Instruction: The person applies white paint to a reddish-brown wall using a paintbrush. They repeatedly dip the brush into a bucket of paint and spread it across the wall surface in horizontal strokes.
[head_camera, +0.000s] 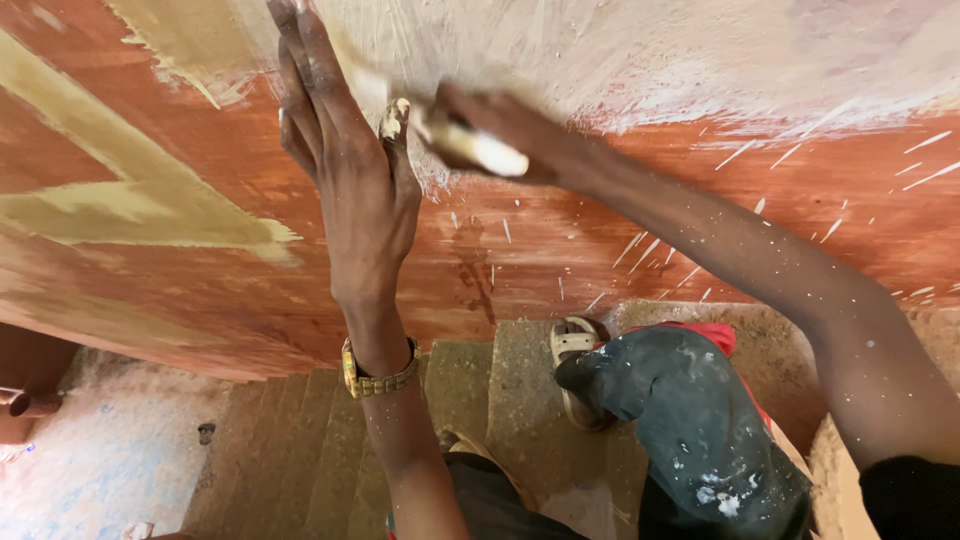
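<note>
— Left hand (345, 150)?
— Flat and open against the reddish-brown painted wall (620, 250), fingers together and stretched up toward the wall's upper edge, holding nothing. Gold-coloured metal wristwatch (378, 378) on the wrist below.
— Right hand (500, 125)?
— Just beside the left thumb, closed around the pale, paint-smeared handle of a brush or scraper (470, 145). Blurred, so impossible to tell which tool. Working end hidden against the wall near the left fingers.
— Where on the wall?
— Along the border where the whitish, freshly smeared coat (650, 50) at the upper edge meets the bare red below. White flecks and streaks scattered across the red toward the right edge, and on the right forearm too.
— Elsewhere on the wall?
— Yellowish-olive painted bands (140, 215) toward the left edge, one more at the upper left corner.
— Underneath?
— Worn concrete steps (470, 400) at the wall's lower edge, a sandalled foot (575, 355) planted on one, and a dark, paint-spotted trouser knee (690, 420) bent above it.
</note>
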